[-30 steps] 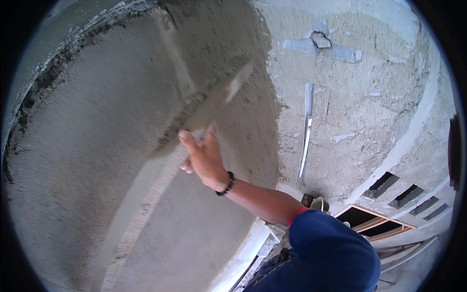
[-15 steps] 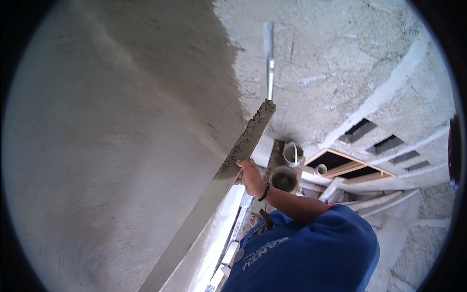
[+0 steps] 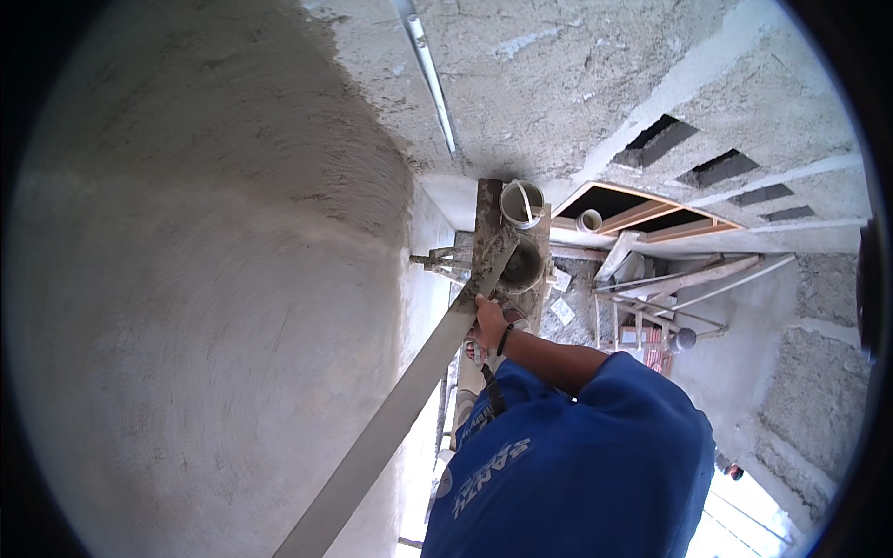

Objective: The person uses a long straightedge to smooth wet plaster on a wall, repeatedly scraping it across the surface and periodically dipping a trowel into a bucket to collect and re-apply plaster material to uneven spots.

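Straightedge (image 3: pixel 409 391), long, stiff and likely awkward, is leaning along the plastered wall (image 3: pixel 205 279) toward 7 o'clock, the right hand (image 3: pixel 487 324) gripping its upper end; left hand hidden.

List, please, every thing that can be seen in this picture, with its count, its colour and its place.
plastered wall: one, grey, smooth and damp-looking, fills the left half.
rough wall: one, pale grey, upper middle and right.
metal strip: one, silvery, fixed on the rough wall at top.
straightedge: one, long, grey, mortar on its far end, running from bottom centre up to the middle.
buckets: two, white and dark, on a plank platform in the middle.
pipe piece: one, white, right of the buckets.
blue shirt: one, lower centre.
right hand: one, dark wristband, gripping the straightedge.
left hand: not visible.
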Demonstrator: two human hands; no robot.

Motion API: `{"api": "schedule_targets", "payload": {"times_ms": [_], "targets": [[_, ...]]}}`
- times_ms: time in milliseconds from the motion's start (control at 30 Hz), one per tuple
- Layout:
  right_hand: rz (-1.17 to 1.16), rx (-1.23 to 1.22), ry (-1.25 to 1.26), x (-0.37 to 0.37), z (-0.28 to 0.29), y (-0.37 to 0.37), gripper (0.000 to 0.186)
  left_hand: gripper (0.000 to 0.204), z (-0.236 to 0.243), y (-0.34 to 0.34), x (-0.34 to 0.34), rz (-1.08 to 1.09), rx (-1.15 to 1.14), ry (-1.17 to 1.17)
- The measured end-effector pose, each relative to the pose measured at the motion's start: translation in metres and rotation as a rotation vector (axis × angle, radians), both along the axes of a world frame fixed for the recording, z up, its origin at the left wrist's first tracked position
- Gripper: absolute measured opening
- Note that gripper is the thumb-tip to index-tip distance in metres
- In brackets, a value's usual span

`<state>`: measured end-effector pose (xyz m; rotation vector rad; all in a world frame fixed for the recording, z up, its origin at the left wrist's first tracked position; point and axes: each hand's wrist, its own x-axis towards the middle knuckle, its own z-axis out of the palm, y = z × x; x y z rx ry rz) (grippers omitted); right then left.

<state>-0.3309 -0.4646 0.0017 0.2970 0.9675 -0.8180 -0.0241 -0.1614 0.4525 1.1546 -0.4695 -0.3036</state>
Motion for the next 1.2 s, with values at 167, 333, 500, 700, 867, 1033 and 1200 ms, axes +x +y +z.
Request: {"api": "schedule_targets", "payload": {"times_ms": [167, 333, 500, 700, 867, 1033, 1200], "targets": [[-0.132, 0.109, 0.095, -0.011, -0.075, -0.004, 0.036, 0.072, -0.009, -0.119, -0.089, -0.194, 0.279, -0.323], [0.266, -0.690, 0.885, -0.057, -0.275, -0.011, 0.042, 0.066, -0.062, -0.228, -0.159, -0.492, 0.580, -0.622], [0.946, -0.417, 1.158, -0.073, -0.159, -0.044, 0.028, 0.064, -0.184, -0.295, -0.252, -0.776, 0.539, -0.633], [1.370, -0.791, 1.389, -0.126, -0.129, -0.038, 0.018, 0.063, -0.178, -0.322, -0.268, -0.891, 0.424, -0.486], [1.540, -0.622, 1.512, -0.186, -0.254, 0.020, 0.020, 0.065, -0.174, -0.344, -0.245, -0.916, 0.444, -0.636], [0.699, 0.114, 0.963, -0.200, -0.247, -0.011, 0.023, 0.073, -0.198, -0.350, -0.219, -0.846, 0.460, -0.674], [0.864, 0.050, 1.323, -0.200, -0.271, -0.097, 0.030, 0.078, -0.240, -0.347, -0.187, -0.632, 0.619, -0.822]]}}
